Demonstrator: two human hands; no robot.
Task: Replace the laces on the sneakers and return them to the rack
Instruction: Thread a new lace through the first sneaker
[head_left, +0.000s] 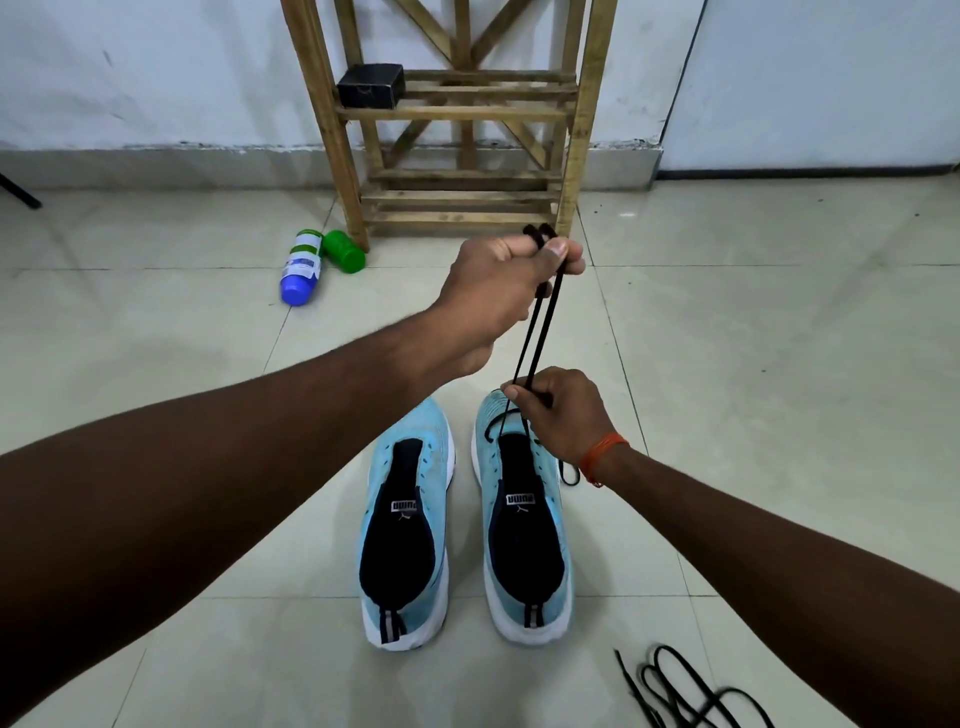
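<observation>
Pinching both strands of the black lace (548, 322) above and beyond the right sneaker (524, 519), the left hand (498, 291) holds them taut, slanting upward. The right hand (561, 415), nearer the eyelets, grips the same strands over its toe.

- A pale tiled floor (753, 322) runs back to a white wall.
- Two light-blue Puma sneakers stand side by side on the tiles, toes toward the wall: the left sneaker (410, 525) and the right sneaker (524, 530), close but apart.
- A loop of black lace (569, 475) lies just beside the right sneaker.
- A tangle of loose black laces (685, 691) lies at the near right.
- A wooden rack (457, 202) stands against the wall.
- A white-and-blue bottle (301, 267) and a green bottle (344, 251) lie touching by the rack's left leg.
</observation>
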